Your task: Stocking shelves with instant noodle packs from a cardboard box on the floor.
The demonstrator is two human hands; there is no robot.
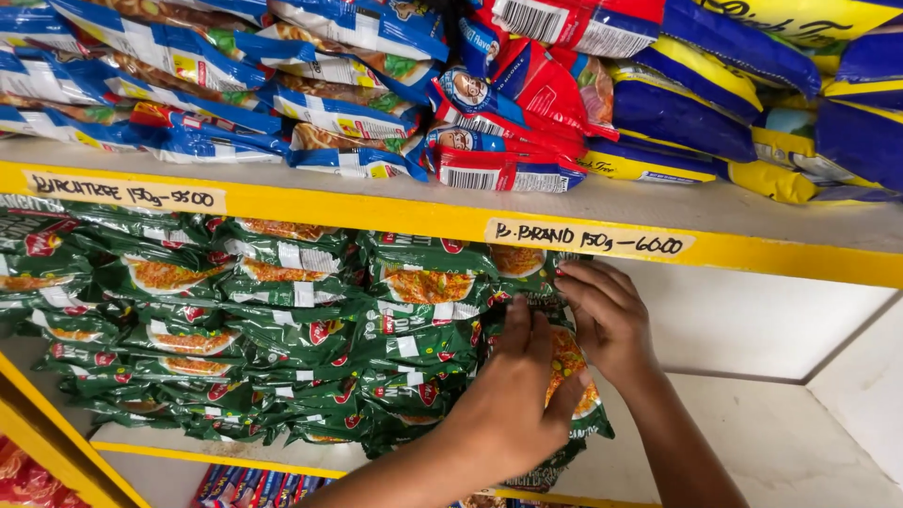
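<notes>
Both my hands press on a stack of green noodle packets at the right end of the middle shelf. My left hand lies flat over the front of the stack, thumb around its right side. My right hand rests on the stack's upper right edge, fingers curled onto the top packets. More green noodle packets fill the shelf to the left in several piled columns.
The yellow shelf edge above carries paper price labels. On top lie blue-and-white packets, red-and-blue packets and blue-yellow bags. White shelf board stretches right of the stack. Red packets show at the lower left.
</notes>
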